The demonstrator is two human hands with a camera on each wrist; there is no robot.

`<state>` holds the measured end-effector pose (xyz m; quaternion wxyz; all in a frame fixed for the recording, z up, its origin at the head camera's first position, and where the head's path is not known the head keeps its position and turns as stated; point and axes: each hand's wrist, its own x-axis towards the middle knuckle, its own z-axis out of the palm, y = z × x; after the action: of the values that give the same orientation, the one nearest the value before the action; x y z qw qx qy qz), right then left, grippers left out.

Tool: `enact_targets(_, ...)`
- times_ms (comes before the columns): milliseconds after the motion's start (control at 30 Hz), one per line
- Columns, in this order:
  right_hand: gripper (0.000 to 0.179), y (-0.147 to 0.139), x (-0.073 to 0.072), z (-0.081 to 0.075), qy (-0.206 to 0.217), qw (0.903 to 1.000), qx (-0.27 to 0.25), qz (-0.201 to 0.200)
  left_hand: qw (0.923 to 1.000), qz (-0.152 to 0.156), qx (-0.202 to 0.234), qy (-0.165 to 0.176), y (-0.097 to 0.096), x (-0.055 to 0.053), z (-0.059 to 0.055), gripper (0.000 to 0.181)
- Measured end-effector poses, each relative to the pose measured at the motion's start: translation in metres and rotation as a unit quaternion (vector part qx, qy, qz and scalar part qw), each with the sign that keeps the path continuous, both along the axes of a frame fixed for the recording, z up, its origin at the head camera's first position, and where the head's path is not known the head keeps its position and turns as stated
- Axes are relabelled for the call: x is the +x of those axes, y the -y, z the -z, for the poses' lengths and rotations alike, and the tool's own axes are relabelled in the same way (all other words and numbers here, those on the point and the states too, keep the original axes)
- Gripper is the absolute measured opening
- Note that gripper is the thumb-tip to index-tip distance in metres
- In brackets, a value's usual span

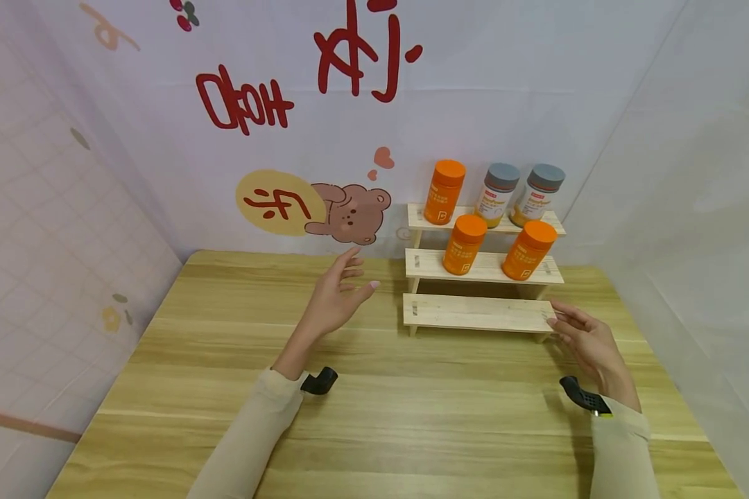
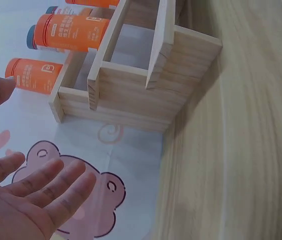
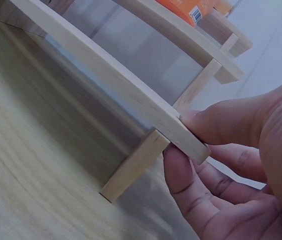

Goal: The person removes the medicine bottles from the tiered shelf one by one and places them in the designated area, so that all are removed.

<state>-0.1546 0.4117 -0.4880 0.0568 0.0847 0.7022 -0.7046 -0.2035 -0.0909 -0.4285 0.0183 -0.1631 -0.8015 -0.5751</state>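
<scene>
A three-tier wooden display stand (image 1: pixel 480 312) stands on the table near the back wall. My right hand (image 1: pixel 589 343) pinches the right end of its lowest shelf board (image 3: pixel 121 80), thumb on top and fingers beneath. To the left of the stand, my left hand (image 1: pixel 333 298) hovers with its fingers spread and touches nothing. On the middle tier stand two orange bottles, one on the left (image 1: pixel 465 246) and one on the right (image 1: pixel 529 251). The top tier carries another orange bottle (image 1: pixel 445 193) and two grey-capped bottles, one (image 1: pixel 496 195) beside the other (image 1: pixel 538 195).
The wooden table (image 1: pixel 412 430) reaches forward and to both sides of the stand. Behind it hangs a white backdrop (image 1: pixel 505 83) with red characters and a printed bear (image 1: pixel 349 215). White cloth (image 1: pixel 711 263) closes the right side.
</scene>
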Motion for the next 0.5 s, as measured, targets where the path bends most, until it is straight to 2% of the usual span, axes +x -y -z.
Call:
enact_targets(300,0.063,0.003,0.001,-0.001,0.009,0.9998,0.015,0.001,0.9996,0.013,-0.013,-0.022,-0.016,-0.013,-0.014,0.073)
enact_targets(500,0.067,0.001,0.001,-0.004,0.012,0.9997,0.023,0.002,0.9988,0.023,-0.013,-0.041,-0.027,-0.022,-0.027,0.076)
